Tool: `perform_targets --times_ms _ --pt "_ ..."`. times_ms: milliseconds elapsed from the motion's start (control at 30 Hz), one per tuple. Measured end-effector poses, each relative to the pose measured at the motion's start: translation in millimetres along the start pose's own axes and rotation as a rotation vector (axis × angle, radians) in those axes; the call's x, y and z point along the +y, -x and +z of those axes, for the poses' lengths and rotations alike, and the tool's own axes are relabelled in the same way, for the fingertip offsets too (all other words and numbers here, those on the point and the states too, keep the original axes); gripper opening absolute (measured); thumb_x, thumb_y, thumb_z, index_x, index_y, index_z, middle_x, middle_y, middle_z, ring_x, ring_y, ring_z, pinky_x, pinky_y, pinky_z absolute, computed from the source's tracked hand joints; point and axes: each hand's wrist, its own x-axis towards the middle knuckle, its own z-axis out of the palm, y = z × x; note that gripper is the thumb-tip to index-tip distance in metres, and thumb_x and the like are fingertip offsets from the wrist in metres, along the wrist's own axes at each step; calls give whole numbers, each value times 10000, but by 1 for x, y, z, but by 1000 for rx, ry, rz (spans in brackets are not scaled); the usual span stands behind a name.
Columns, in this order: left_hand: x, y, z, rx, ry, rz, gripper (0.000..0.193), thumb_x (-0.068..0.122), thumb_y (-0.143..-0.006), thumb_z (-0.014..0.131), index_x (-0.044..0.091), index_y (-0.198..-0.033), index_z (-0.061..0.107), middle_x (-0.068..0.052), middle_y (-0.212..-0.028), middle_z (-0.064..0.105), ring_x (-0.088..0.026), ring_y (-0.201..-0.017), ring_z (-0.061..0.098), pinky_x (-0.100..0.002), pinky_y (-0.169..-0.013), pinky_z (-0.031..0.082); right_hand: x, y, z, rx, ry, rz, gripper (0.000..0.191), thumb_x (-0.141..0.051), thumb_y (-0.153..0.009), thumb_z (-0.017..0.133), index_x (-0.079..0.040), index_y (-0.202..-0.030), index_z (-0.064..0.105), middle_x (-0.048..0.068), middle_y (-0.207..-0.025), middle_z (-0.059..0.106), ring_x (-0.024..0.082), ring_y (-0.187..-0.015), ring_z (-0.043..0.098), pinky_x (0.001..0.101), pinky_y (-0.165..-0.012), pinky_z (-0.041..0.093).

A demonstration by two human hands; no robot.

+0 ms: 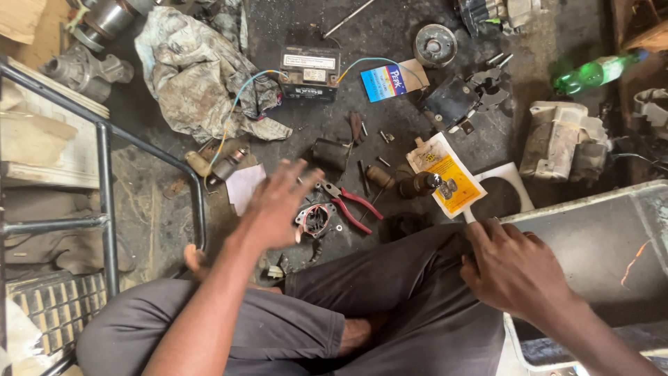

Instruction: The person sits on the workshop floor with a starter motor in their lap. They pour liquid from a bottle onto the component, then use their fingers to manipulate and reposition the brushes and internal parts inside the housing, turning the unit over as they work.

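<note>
Floor (445, 42) was dark, oil-stained concrete, and it carried everything; the person sat on it cross-legged in grey trousers (390, 306).

Left hand (278, 202) hovered over the middle of the floor, fingers spread wide and blurred, holding nothing. Just right of it, and partly under its fingertips, lay a small round metal housing (315, 219) with wires inside. Red-handled pliers (351, 203) lay just beside that housing, on its right, handles pointing toward the person's knee.

Right hand (513, 268) rested knuckles-up on the right knee, fingers curled and narrow; whether it held something small could not be told. It sat at the near rim of a grey metal tray (591, 244) that filled the right edge of the view.

Beyond the pliers, a yellow and white packet (449, 177) lay with a dark cylindrical part (421, 184) on top of it. Farther off, toward the far edge of the floor, stood a small black battery (309, 73) with a blue wire (236, 104) running left and down from it across a crumpled dirty rag (195, 76). A green bottle (595, 73) lay near the far right corner. A black metal tube frame (104, 174) stood along the left edge.
</note>
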Motion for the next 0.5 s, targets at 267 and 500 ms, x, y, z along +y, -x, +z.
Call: perform_targets --times_ms 267,500 --pt "-11 0 0 -194 -201 94 1151 -3 -538 883 228 -1533 353 -100 -1545 383 -337 -1325 522 -502 -1019 470 -21 2 12 113 -42 16 488 -378 -816 639 -127 -1229 567 91 -1237 609 280 -1082 662 447 -904 574" --pt "-43 -12 15 -267 -101 129 880 -91 -643 813 166 -1421 492 -155 -1396 464 -414 -1031 689 -460 -834 605 -27 -4 29 267 -136 -11 487 -317 -806 663 -102 -1236 586 120 -1223 625 314 -1161 620 499 -987 501"
